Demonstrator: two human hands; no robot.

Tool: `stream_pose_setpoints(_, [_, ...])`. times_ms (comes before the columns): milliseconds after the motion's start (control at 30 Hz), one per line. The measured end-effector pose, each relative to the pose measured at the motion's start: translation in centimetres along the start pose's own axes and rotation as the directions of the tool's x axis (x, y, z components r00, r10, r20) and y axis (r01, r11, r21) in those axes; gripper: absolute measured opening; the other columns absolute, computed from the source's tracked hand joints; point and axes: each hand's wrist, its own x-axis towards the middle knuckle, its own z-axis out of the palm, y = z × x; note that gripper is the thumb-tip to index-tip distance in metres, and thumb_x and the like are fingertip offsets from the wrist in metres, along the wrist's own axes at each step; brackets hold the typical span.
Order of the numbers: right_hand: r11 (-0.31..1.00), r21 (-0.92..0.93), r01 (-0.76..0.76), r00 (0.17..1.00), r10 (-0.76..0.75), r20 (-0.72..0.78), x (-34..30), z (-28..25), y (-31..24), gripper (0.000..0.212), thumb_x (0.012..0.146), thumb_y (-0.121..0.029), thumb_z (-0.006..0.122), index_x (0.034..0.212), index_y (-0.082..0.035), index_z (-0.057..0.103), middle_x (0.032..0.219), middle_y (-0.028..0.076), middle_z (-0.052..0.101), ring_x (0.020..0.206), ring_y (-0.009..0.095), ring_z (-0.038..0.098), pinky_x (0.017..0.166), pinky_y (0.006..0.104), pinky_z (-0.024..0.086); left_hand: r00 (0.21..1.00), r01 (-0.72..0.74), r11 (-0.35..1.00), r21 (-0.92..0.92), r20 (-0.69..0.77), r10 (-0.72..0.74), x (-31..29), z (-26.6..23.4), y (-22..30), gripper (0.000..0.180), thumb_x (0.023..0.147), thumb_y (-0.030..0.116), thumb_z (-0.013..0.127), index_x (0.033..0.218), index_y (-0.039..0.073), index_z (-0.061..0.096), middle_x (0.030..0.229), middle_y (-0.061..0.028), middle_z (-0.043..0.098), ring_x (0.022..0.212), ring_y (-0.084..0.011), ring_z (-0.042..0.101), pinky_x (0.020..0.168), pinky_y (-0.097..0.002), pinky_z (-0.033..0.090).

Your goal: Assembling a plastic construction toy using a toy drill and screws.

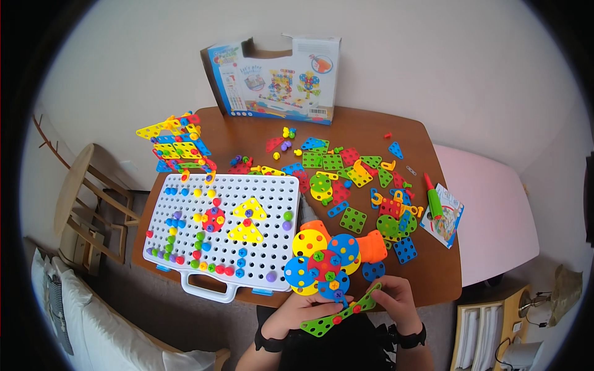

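A toy flower sits low at the table's front edge, built from yellow and blue perforated discs around a red disc (320, 266). Below the blooms, green triangular plates (317, 326) are fixed like leaves with red screws (337, 319). My left hand (300, 312) is closed around the stem area under the discs; its fingertips are partly hidden. The upper tip of the right-hand green plate (370, 299) is pinched in my right hand (398, 303). Just behind the flower lies an orange toy drill (373, 247), partly covered by the discs.
A white pegboard case (210, 281) with coloured pegs lies left. Behind it stands a built plate figure (179, 148). Loose plates (353, 219) and screws spread across the table's right half. A green-and-red screwdriver (434, 201) rests on a leaflet (450, 227). An open box (275, 83) stands behind.
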Motion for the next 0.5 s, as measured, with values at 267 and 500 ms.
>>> stream_pose_setpoints(267, [1.000,0.011,0.019,1.000,-0.019,-0.001,0.05,0.24,-0.18,0.007,0.082,-0.003,0.056,0.082,0.003,0.057,0.075,0.003,0.059,0.068,0.006,0.054,0.062,0.0197,0.043,0.999,0.028,1.000,0.006,-0.017,-0.028,0.14,0.06,0.26,0.019,0.080,0.007,0.060,0.097,0.002,0.064,0.095,0.0001,0.060,0.092,-0.0090,0.053,0.081,-0.0241,0.041])
stream_pose_setpoints(500, [0.999,-0.011,0.052,0.999,-0.052,0.002,-0.03,0.17,-0.09,0.006,0.081,-0.002,0.056,0.079,0.003,0.057,0.073,0.003,0.059,0.066,0.006,0.054,0.060,0.0188,0.043,0.996,0.088,0.995,-0.057,0.010,-0.088,0.12,-0.13,0.33,0.022,0.079,0.002,0.059,0.102,0.000,0.061,0.099,-0.0041,0.061,0.092,-0.0111,0.056,0.082,-0.0248,0.043])
